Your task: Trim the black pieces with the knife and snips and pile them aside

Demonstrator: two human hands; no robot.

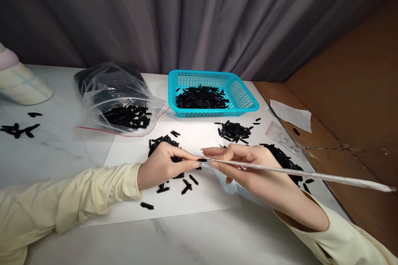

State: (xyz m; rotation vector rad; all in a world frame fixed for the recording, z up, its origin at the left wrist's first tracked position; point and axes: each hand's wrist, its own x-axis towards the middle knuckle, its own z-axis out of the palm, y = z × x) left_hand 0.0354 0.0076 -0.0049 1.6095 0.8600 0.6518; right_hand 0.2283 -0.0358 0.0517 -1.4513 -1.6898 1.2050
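Between thumb and fingers, my left hand (168, 160) pinches a small black piece (202, 160) above the white sheet (214, 194). My right hand (245, 163) grips a long thin white stick (298, 172) whose near end meets the small black piece; its far end reaches to the right. A pile of black pieces (163, 143) lies behind my left hand, partly hidden by it. Loose black pieces (187, 186) lie in front of the fingers on the sheet.
A blue basket (214, 112) of black pieces stands at the back, beside an open clear bag (124, 101) of more. Two piles (234, 131) (284, 159) lie to the right. A bottle (23, 80) stands at the left; a paper slip (290, 115) is at the right.
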